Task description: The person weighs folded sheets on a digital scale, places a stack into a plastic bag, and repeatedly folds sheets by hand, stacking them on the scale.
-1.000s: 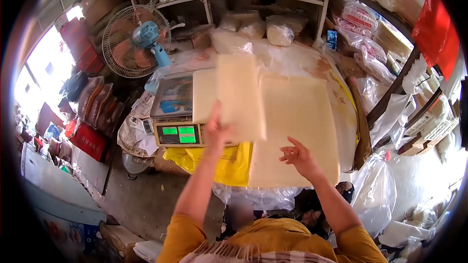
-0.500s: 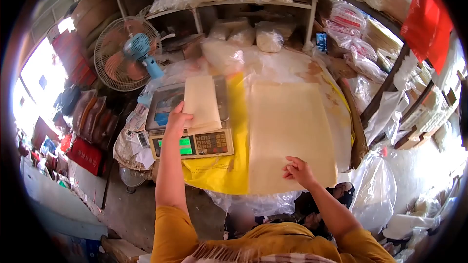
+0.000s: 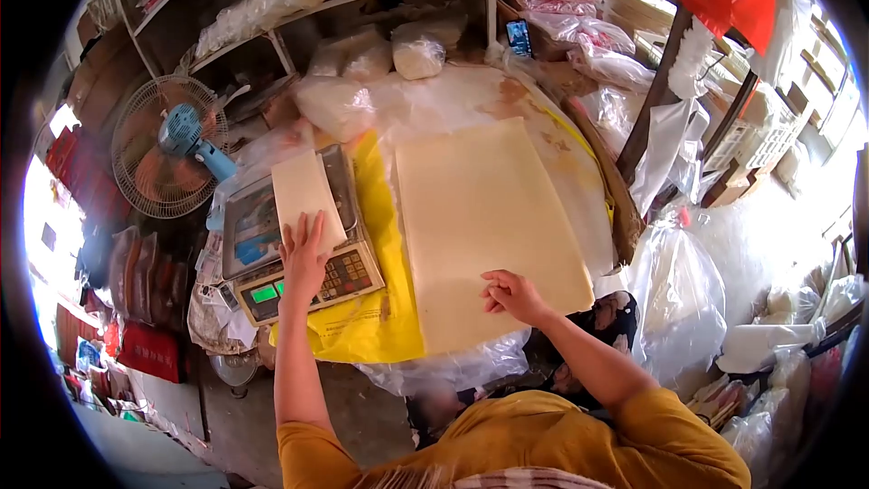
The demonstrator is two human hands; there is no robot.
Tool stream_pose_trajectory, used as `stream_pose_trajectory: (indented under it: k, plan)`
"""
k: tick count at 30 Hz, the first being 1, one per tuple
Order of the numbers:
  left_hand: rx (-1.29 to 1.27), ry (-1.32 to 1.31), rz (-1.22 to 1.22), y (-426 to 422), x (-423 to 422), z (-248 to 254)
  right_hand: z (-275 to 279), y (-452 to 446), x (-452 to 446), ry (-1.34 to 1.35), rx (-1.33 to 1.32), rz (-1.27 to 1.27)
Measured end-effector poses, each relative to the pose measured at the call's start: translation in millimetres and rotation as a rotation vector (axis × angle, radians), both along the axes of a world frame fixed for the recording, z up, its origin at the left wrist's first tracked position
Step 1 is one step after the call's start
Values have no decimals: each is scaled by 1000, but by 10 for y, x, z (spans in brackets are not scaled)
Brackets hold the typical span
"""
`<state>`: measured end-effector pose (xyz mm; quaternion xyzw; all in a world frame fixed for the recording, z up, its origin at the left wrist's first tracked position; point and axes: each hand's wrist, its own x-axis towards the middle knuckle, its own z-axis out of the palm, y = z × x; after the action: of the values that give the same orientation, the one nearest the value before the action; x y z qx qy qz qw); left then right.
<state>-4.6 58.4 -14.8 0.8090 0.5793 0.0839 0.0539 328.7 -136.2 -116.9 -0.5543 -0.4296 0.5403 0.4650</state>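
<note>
My left hand point(image 3: 306, 258) lies with fingers spread on the near end of a narrow cream stack of paper-like sheets point(image 3: 303, 190). That stack rests on the metal pan point(image 3: 245, 252) of a digital scale, whose keypad point(image 3: 344, 275) and green display point(image 3: 265, 292) face me; my wrist partly covers the display. My right hand point(image 3: 513, 296) is loosely curled, with nothing visible in it, over the near part of a large cream sheet or stack of sheets point(image 3: 484, 208). I cannot tell whether it touches the surface.
Yellow plastic point(image 3: 380, 217) lies between scale and large sheets. A fan point(image 3: 172, 145) stands at left. Bagged goods point(image 3: 419, 52) sit at the back, below a shelf point(image 3: 362, 7). A phone-like device point(image 3: 519, 38) leans there. Clear plastic bags point(image 3: 674, 294) hang at right.
My left hand has gone from gripping the narrow stack's edge to lying spread on it. My right hand stays curled over the large sheets. The view has turned and shifted right.
</note>
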Motion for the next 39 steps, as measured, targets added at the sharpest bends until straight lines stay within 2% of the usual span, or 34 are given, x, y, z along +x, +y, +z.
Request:
stream_pose_trajectory:
  k: [6, 9, 12, 13, 14, 16, 17, 20, 23, 25, 28, 31, 34, 37, 39]
  plan:
    - [-13, -5, 19, 113, 94, 16, -37, -4, 0, -7, 26, -1]
    - [246, -40, 70, -201, 231, 154, -56, -10, 4, -18, 23, 3]
    - [501, -396, -137, -396, 214, -145, -43, 8, 2, -30, -3, -11]
    - [489, -548, -151, -551, 283, -291, -38, 22, -2, -47, -24, -27]
    - [342, -715, -156, -750, 364, -412, -46, 34, -15, -61, -55, -37]
    - [113, -825, -149, -1183, 475, -603, -147, 23, -17, -160, 78, -1]
    - [-36, -924, -167, -1305, 462, -860, -44, 25, -76, -235, 109, 30]
    - [-365, -1206, -128, -1769, 626, -1101, 414, -51, -233, -549, 320, 146]
    - [-330, -1200, -173, -1914, 647, -1402, 438, -63, -347, -764, 510, 289]
    - [-328, -1197, -187, -1901, 652, -1403, 389, -73, -456, -817, 627, 335]
    - [-335, -1209, -204, -1898, 643, -1383, 321, -40, -553, -1096, 786, 556]
    - [-342, -1232, -216, -1901, 656, -1348, 282, -58, -692, -1369, 779, 581]
    - [-330, -1133, -245, -1892, 624, -1336, 274, -51, -737, -1440, 757, 636]
    - [-278, -1061, -262, -1892, 624, -1354, 208, 6, -732, -1230, 873, 525]
    - [-257, -1037, -258, -1895, 625, -1369, 142, 47, -695, -985, 706, 369]
